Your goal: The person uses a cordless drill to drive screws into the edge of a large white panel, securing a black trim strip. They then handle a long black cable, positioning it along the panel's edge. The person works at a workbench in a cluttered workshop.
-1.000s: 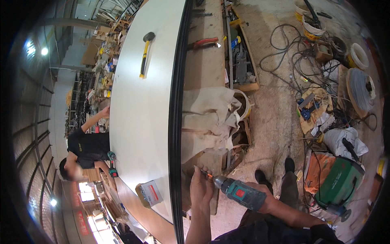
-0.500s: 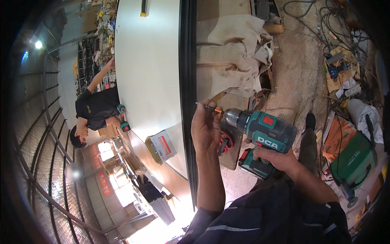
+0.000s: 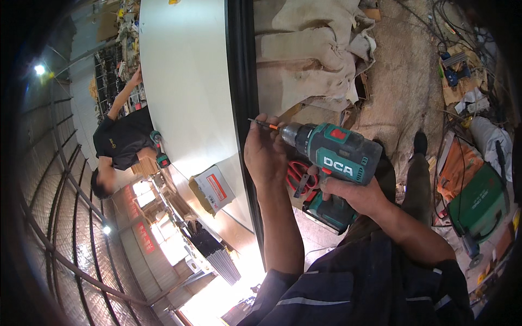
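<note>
Head view shows the right hand [image 3: 348,195] wrapped around the grip of a teal cordless drill [image 3: 331,163], fingers closed on the handle. The left hand [image 3: 266,157] sits at the nose of the tool, its fingertips pinched on the orange-collared driver bit [image 3: 263,125] that sticks out of the chuck toward the black edge strip [image 3: 242,108] of the large white panel [image 3: 190,98].

Compared with a second ago, we note that the drill has come up from a low position beside the panel edge to chest height, close under the camera. The left hand, which earlier was merely raised near the strip, is now on the bit itself. Half a second ago the two hands were already joined at the chuck; since then the framing has changed little. We judge that the work in hand is at the bit, seating or loading it, and not yet at driving into the edge; the bit tip lies just beside the strip, and we cannot tell whether it touches.

Whether a screw sits on the bit tip is too small to tell. The trigger finger is hidden behind the drill body. A red object [image 3: 296,176] behind the left wrist is largely covered and we cannot identify it. A small cardboard box [image 3: 215,187] rests on the panel near its lower end. A second person [image 3: 122,141] at the far side leans over the panel with another teal tool; that person's hands are partly cut off.
</note>
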A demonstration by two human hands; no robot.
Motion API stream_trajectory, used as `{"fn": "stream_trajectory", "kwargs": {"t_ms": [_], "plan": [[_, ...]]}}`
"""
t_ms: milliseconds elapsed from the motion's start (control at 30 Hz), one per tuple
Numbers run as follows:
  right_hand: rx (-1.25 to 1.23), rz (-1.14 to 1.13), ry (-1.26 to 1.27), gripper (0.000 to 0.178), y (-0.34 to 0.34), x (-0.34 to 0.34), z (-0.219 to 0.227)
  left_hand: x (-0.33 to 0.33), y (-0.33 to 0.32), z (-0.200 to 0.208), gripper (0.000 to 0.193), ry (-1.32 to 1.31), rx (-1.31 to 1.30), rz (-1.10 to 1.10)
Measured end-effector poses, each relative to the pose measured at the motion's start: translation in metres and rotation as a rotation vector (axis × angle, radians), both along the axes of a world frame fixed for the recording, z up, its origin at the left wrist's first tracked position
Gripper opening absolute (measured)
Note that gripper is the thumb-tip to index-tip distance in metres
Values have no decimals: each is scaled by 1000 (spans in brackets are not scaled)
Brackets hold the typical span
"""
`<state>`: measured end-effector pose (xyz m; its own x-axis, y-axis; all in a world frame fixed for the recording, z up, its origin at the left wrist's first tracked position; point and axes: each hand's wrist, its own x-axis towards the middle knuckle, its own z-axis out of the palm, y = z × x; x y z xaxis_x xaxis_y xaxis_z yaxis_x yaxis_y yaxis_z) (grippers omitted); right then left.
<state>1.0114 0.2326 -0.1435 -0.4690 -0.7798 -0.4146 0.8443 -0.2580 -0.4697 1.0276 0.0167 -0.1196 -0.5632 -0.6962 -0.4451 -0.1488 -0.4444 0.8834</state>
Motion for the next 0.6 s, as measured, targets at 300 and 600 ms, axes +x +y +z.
{"fn": "stream_trajectory", "kwargs": {"t_ms": [300,600], "plan": [[-18,23,13,44,-2,-9,-6,2,-2,-13,33,88,-31,-1],[41,115,158,36,3,-4,-12,1,12,11,35,-177,-201,-50]]}}
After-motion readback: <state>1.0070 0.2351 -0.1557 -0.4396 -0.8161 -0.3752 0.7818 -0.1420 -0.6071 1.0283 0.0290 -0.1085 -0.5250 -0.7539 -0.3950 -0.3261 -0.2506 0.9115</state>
